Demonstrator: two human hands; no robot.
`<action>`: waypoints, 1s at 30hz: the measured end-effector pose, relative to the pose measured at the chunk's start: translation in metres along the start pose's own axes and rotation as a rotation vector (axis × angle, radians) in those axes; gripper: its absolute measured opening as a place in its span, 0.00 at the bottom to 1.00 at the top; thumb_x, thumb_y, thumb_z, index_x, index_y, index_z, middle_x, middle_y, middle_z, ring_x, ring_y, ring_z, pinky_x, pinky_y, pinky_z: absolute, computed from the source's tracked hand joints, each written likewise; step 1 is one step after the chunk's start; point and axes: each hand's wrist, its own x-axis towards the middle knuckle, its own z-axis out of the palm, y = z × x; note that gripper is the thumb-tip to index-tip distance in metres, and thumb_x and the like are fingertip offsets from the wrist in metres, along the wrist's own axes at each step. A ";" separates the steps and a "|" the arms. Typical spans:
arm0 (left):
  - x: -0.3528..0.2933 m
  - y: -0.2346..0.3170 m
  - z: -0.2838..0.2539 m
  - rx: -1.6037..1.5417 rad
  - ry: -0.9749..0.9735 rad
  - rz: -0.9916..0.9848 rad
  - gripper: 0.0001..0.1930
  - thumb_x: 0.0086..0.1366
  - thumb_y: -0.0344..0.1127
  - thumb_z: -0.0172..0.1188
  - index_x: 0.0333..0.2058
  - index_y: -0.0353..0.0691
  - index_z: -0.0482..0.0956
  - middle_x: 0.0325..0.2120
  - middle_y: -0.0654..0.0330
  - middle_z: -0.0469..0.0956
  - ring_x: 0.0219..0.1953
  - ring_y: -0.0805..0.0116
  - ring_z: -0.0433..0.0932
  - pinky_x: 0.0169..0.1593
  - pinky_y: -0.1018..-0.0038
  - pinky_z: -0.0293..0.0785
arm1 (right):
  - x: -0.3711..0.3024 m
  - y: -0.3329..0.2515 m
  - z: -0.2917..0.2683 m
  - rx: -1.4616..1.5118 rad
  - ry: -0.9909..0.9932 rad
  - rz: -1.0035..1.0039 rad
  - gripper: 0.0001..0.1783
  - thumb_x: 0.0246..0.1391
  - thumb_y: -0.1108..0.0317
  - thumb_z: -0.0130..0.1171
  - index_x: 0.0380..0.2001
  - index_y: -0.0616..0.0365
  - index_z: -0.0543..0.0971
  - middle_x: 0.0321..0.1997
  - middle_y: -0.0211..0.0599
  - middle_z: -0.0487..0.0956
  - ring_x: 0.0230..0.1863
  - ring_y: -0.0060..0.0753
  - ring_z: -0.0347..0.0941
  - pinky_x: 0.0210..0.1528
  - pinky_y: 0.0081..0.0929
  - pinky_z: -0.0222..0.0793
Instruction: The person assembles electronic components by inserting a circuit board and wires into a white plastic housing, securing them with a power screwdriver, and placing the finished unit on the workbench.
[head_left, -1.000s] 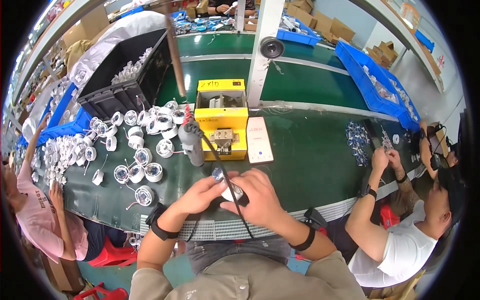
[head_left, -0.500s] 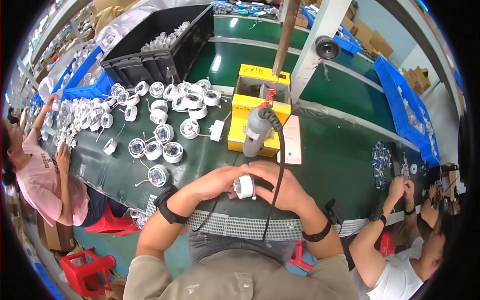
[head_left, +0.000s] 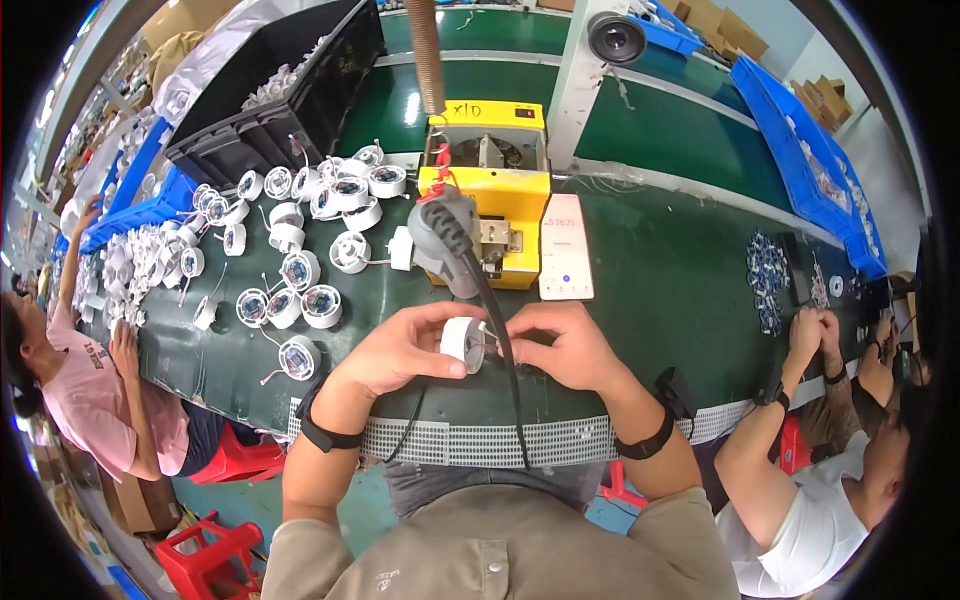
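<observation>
My left hand (head_left: 395, 352) grips a round white plastic housing (head_left: 461, 343) between thumb and fingers, just above the green work surface. On its right side my right hand (head_left: 568, 348) pinches a thin wire lead that comes from the housing. A black cable (head_left: 503, 365) hangs in front of the right fingertips and partly covers them. Above my hands a grey handheld tool (head_left: 445, 235) hangs from a red coiled cord. Several similar white housings (head_left: 321, 305) with circuit boards and wires lie to the left.
A yellow machine (head_left: 520, 190) stands beyond my hands, with a phone (head_left: 567, 255) beside it. Back left is a black crate (head_left: 240, 150) of white parts. Co-workers sit on both sides. A blue tray (head_left: 800, 160) and a pile of small blue parts (head_left: 767, 280) are at right.
My hands have moved apart; the left has turned the housing, and the right has taken its wire lead. The view has shifted, so the machine and hanging tool appear further left.
</observation>
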 end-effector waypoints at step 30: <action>0.004 -0.016 0.007 -0.284 -0.095 0.053 0.33 0.66 0.38 0.54 0.63 0.26 0.55 0.53 0.47 0.71 0.53 0.56 0.74 0.57 0.61 0.71 | -0.006 -0.005 0.036 -0.272 0.371 -0.354 0.08 0.38 0.75 0.61 0.16 0.59 0.70 0.20 0.35 0.70 0.29 0.41 0.67 0.36 0.35 0.64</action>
